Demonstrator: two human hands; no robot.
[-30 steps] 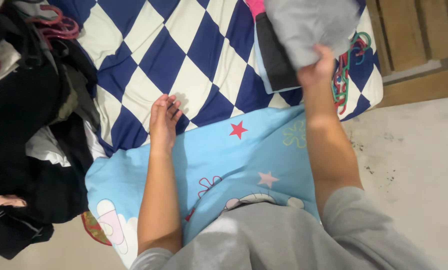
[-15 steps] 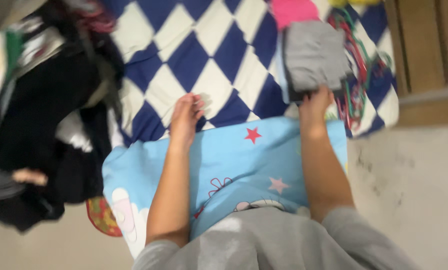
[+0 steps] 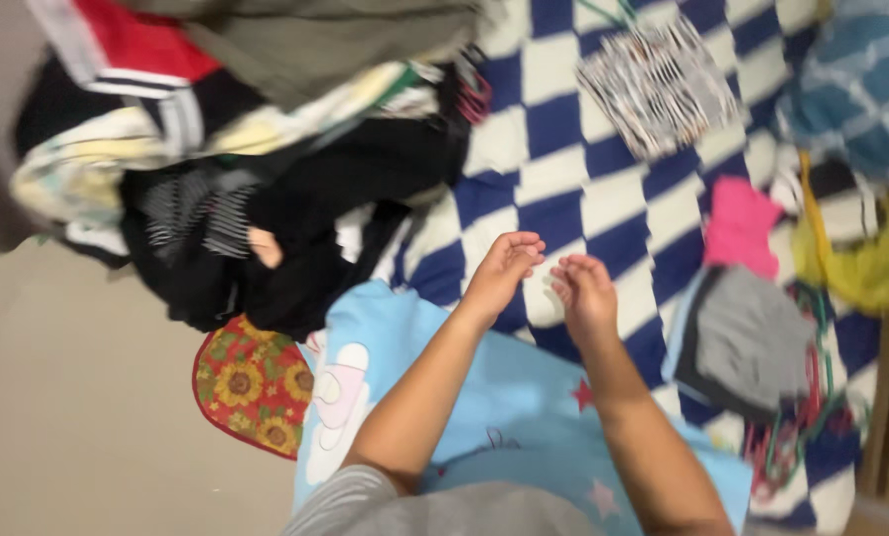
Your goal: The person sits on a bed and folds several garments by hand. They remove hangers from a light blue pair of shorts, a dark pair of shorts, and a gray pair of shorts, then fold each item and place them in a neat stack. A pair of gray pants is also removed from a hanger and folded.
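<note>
Hands: head view, both empty and held out side by side over the bed; nothing is gripped.
Left hand (image 3: 504, 266): fingers loosely spread and slightly curled, palm down, just above the checked bedspread (image 3: 563, 169); it is the hand nearer the dark heap, so it seems the likelier one to touch that heap.
Right hand (image 3: 583, 293): fingers apart and relaxed, close beside the left but not touching it; it clasps nothing.
Pile of unsorted clothes (image 3: 266, 179): black, striped, olive and red-and-white pieces heaped loosely at the left of the bed, near the left hand and not in contact with it.
Folded grey garment (image 3: 752, 337): lies flat on top of a dark folded piece at the right, apart from both hands; a neat stack kept away from the heap, probably to keep finished items separate.
Pink folded piece (image 3: 740, 223): just beyond the grey stack, also flat.
Hangers (image 3: 812, 417): a red and green tangle beside the stack, at the bed's edge.
Light blue cartoon blanket (image 3: 434, 377): spread under both forearms at the near edge.
Sunflower cloth (image 3: 251, 382): peeks from beneath the blanket onto the floor.
Blur: the frame is smeared, so fine finger positions are uncertain.
</note>
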